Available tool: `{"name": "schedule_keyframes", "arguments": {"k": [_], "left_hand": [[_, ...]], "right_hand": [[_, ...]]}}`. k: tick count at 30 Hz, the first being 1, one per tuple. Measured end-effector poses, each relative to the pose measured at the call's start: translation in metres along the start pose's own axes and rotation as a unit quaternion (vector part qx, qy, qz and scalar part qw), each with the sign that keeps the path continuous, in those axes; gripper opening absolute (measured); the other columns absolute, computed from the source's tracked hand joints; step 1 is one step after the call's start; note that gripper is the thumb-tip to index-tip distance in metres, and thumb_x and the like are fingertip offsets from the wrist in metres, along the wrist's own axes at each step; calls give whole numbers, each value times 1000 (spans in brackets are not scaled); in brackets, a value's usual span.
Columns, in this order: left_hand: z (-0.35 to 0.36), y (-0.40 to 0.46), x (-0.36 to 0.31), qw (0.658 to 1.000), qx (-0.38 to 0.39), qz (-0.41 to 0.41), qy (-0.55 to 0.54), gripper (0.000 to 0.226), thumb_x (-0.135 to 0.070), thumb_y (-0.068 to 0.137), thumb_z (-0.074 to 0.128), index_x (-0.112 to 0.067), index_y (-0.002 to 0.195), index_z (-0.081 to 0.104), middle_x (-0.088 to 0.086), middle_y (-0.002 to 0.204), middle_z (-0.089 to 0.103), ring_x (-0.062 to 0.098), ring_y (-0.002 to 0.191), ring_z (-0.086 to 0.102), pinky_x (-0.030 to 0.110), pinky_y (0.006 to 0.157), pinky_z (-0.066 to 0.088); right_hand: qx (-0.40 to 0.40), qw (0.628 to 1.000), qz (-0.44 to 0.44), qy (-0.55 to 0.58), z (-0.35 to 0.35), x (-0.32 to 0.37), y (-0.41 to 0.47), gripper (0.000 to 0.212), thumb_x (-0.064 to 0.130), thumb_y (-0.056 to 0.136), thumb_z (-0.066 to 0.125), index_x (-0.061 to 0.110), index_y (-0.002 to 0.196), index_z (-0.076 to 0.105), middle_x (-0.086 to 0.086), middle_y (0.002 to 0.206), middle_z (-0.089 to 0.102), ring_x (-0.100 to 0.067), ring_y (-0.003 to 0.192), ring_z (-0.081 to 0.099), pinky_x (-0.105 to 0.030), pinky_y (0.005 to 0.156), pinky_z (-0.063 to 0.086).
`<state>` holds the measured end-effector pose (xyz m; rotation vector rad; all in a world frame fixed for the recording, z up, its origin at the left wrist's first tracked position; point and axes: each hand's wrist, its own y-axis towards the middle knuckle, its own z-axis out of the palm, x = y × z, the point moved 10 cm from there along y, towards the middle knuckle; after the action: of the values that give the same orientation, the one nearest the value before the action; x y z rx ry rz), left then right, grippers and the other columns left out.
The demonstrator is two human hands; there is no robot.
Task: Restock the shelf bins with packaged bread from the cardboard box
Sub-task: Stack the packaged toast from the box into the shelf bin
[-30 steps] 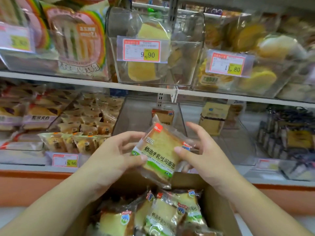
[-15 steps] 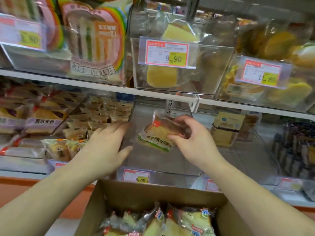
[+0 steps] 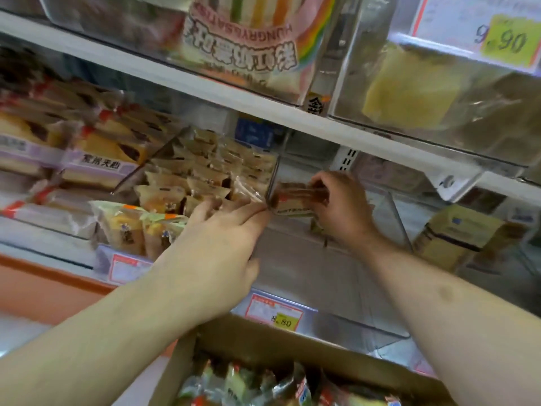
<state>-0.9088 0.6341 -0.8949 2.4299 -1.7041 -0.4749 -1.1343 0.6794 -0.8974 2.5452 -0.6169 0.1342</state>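
Observation:
My right hand [image 3: 341, 212] grips a packaged bread slice [image 3: 294, 199] deep inside a clear plastic bin [image 3: 336, 291] on the middle shelf, near the bin's back left corner. My left hand [image 3: 222, 230] reaches alongside with straight fingers, its fingertips at the bin's left wall beside the packet. The cardboard box [image 3: 263, 341] sits just below, at the bottom of the view, with several more bread packets [image 3: 248, 385] in it.
Left of the bin, another bin holds several small wrapped cakes [image 3: 187, 189]. Purple-labelled cake packs [image 3: 96, 159] lie further left. A yellow carton [image 3: 456, 232] stands in the bin to the right. The upper shelf [image 3: 263, 109] hangs close overhead with rainbow sandwich packs [image 3: 248, 39]. A price tag [image 3: 276, 313] fronts the bin.
Both hands moved forward from above the box into the shelf. The left hand let go of the packet, and the right hand carried it to the back of the clear bin.

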Motion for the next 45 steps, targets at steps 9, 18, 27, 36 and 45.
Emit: {"name": "schedule_keyframes", "arguments": {"k": [9, 18, 27, 36, 45], "left_hand": [[0, 0, 1, 1000, -7, -7, -6, 70, -38, 90, 63, -32, 155, 40, -13, 161, 41, 11, 151, 31, 42, 124, 15], [0, 1, 1, 1000, -17, -5, -8, 72, -40, 93, 60, -35, 159, 33, -16, 165, 33, 9, 154, 23, 42, 126, 9], [-7, -3, -6, 1000, -1, 7, -10, 69, -41, 92, 59, -33, 157, 37, -12, 164, 37, 12, 154, 27, 46, 127, 17], [-37, -48, -60, 992, 30, 61, -107, 65, -38, 98, 64, -32, 158, 39, -11, 161, 41, 9, 147, 38, 30, 121, 29], [-24, -105, -119, 982, 120, 87, -121, 48, -41, 100, 61, -38, 147, 50, -19, 146, 55, 4, 134, 49, 24, 112, 37]], "right_hand": [[-10, 994, 38, -97, 22, -24, 9, 36, 41, 81, 85, 23, 110, 72, -1, 123, 52, -31, 118, 42, -43, 96, 37], [12, 993, 65, -94, 26, -32, 10, 40, 47, 84, 81, 26, 116, 73, -1, 120, 49, -30, 120, 42, -42, 101, 39], [15, 994, 90, 57, -23, -13, -40, 59, 33, 87, 84, 24, 142, 64, -4, 144, 46, -23, 140, 38, -29, 117, 29], [25, 996, 42, 73, -118, 68, -182, 33, 34, 94, 75, 25, 124, 65, 3, 125, 48, -15, 122, 50, -26, 107, 40], [317, 916, 245, -2, -50, 14, -319, 58, 58, 92, 71, 22, 135, 58, -1, 124, 54, -21, 118, 58, -29, 96, 45]]}}
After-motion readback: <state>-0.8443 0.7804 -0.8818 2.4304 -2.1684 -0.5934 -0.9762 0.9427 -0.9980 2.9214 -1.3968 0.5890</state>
